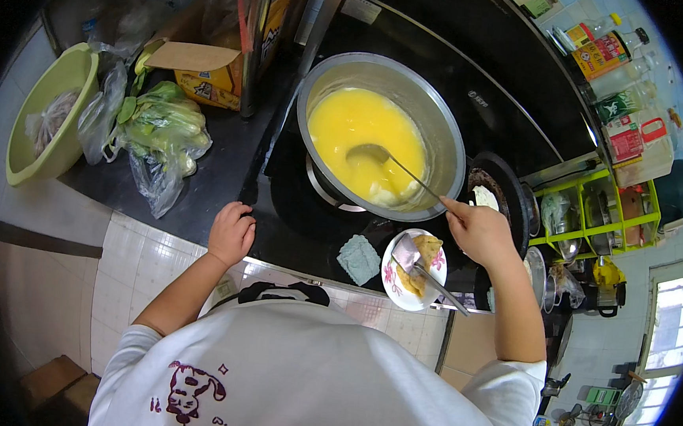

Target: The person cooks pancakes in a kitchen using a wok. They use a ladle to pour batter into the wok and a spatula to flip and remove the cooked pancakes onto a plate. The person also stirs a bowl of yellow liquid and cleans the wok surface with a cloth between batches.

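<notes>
A large metal pot (451, 126) on the stove holds yellow liquid (360, 116) with some whitish lumps near its lower edge. My right hand (478, 229) grips the handle of a metal ladle (408, 171) at the pot's right rim; the ladle's bowl is partly sunk in the liquid. My left hand (232, 234) rests on the dark counter edge, left of the pot, fingers loosely curled and holding nothing visible. Below the pot, a floral white plate (393, 279) carries browned flat food (428, 250) and a metal spatula (440, 288). Beside it lies a folded green-grey cloth (359, 259).
A black pan (518, 190) with white food sits right of the pot, partly behind my right hand. Bagged leafy greens (160, 123), a green basin (16, 151) and an open cardboard box (195, 57) stand at left. Bottles (611, 54) and a green rack (601, 231) are at right.
</notes>
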Action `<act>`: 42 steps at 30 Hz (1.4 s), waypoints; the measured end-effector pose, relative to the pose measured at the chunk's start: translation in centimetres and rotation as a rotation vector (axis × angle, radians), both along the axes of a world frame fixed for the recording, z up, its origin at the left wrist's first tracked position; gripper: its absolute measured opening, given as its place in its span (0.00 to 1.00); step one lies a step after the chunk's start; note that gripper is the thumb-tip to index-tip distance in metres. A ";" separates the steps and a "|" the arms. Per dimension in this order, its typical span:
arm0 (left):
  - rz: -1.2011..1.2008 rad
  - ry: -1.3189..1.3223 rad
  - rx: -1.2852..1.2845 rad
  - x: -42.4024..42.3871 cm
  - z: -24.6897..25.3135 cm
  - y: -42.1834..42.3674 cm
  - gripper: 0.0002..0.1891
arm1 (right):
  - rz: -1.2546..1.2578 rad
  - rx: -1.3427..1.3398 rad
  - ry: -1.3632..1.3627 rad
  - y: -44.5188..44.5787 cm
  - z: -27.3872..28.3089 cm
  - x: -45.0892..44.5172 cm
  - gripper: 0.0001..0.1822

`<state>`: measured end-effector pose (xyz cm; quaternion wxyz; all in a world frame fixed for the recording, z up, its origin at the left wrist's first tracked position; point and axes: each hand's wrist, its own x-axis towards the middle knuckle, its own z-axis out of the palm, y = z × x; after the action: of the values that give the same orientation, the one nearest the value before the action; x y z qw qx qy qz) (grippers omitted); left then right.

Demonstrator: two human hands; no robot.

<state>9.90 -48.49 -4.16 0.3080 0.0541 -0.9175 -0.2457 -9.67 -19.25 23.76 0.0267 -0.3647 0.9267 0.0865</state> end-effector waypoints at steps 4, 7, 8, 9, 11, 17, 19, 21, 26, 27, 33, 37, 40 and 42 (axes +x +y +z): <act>0.028 -0.002 -0.001 0.0 -0.2 0.1 0.05 | 0.028 -0.038 0.088 -1.9 -1.9 -1.3 0.16; 0.031 0.009 0.000 0.0 -0.1 0.1 0.05 | 0.033 -0.048 0.133 -2.7 -3.2 -2.8 0.16; 0.035 0.003 -0.001 0.0 -0.1 0.1 0.05 | 0.041 -0.050 0.157 -3.0 -3.7 -3.4 0.16; 0.036 -0.002 -0.001 0.0 -0.1 0.1 0.05 | 0.046 -0.051 0.181 -3.2 -4.1 -3.9 0.16; 0.030 -0.008 0.008 0.0 0.0 0.1 0.05 | 0.054 -0.045 0.229 -3.7 -4.6 -4.7 0.16; 0.026 -0.008 0.021 0.0 0.2 0.0 0.04 | 0.072 -0.049 0.364 -3.3 -5.7 -7.4 0.15; 0.041 0.000 0.017 0.0 0.1 0.1 0.04 | 0.069 -0.036 0.405 -2.4 -5.8 -8.2 0.15; 0.034 -0.001 0.021 0.0 0.2 0.0 0.04 | 0.070 -0.054 0.419 -1.3 -5.8 -8.7 0.14; 0.026 0.006 0.009 0.0 0.1 0.0 0.04 | -0.015 0.017 0.335 1.6 -4.8 -8.5 0.14; 0.024 0.003 0.010 -0.1 0.1 0.0 0.04 | -0.036 0.039 0.308 1.9 -4.2 -7.9 0.14; 0.022 -0.016 0.002 0.0 0.1 0.2 0.05 | -0.251 0.059 -0.200 3.1 0.5 -5.4 0.14; 0.023 -0.023 -0.004 -0.1 0.0 0.1 0.05 | -0.457 -0.029 -0.563 2.4 2.4 -3.8 0.14; 0.021 -0.034 -0.002 -0.1 0.0 0.1 0.05 | -0.522 -0.133 -0.812 2.2 2.5 -3.6 0.14; 0.020 -0.026 0.003 -0.1 0.0 0.1 0.05 | -0.599 -0.242 -1.028 1.5 2.6 -3.1 0.14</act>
<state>9.82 -48.36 -4.12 0.2984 0.0669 -0.9206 -0.2430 -12.81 -17.75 26.35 0.4524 -0.0834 0.8607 -0.2181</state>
